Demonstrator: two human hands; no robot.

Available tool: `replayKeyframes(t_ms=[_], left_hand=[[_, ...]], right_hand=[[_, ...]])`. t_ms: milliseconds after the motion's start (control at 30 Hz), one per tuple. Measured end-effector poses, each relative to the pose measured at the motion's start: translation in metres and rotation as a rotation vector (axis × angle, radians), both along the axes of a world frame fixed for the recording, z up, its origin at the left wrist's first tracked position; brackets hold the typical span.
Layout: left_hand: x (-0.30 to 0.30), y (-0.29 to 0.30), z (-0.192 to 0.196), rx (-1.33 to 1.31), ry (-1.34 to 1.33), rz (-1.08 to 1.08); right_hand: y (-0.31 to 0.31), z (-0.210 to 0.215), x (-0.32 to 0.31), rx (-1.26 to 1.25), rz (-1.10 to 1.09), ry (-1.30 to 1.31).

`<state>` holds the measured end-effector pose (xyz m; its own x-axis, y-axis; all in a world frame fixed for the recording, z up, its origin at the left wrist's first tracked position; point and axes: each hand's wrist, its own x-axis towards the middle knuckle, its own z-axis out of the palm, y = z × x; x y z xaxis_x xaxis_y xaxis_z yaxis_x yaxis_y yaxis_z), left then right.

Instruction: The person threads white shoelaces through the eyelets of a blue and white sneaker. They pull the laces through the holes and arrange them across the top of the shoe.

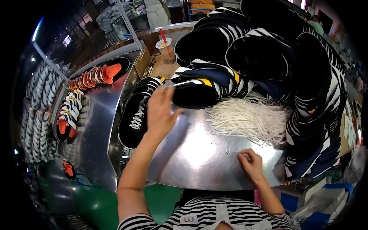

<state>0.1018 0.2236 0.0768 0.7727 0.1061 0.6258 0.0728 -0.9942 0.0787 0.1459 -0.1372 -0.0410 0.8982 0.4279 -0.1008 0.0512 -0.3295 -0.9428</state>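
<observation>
My left hand (160, 111) reaches over the metal worktop (180, 157), its fingers stretched out and slightly smeared by motion. Just beside it lies a black shoe upper (132, 117) with white lace threaded across its front. On its other side rests a stack of black shoe uppers (195, 94) with white, navy and yellow parts. My right hand (252, 165) is loosely curled above the worktop near its front edge, and nothing shows in it. Beyond that hand, a thick bundle of white shoelaces (249, 119) is spread on the metal.
Tall stacks of black-and-white uppers (316, 76) line the right and back. A drink cup with a red straw (166, 51) stands behind. On the left metal surface are uppers with orange-red parts (92, 76) and a white-and-yellow row (71, 107). More pale uppers (38, 130) hang farther left.
</observation>
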Motion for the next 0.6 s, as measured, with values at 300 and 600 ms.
replayKeyframes(t_ms=[300, 600], left_hand=[[0.12, -0.034, 0.036, 0.073, 0.482, 0.107], [-0.06, -0.052, -0.056, -0.052, -0.132, 0.317]], right_hand=[[0.024, 0.029, -0.003, -0.001, 0.178, -0.313], [0.045, 0.026, 0.051, -0.213, 0.277, -0.837]])
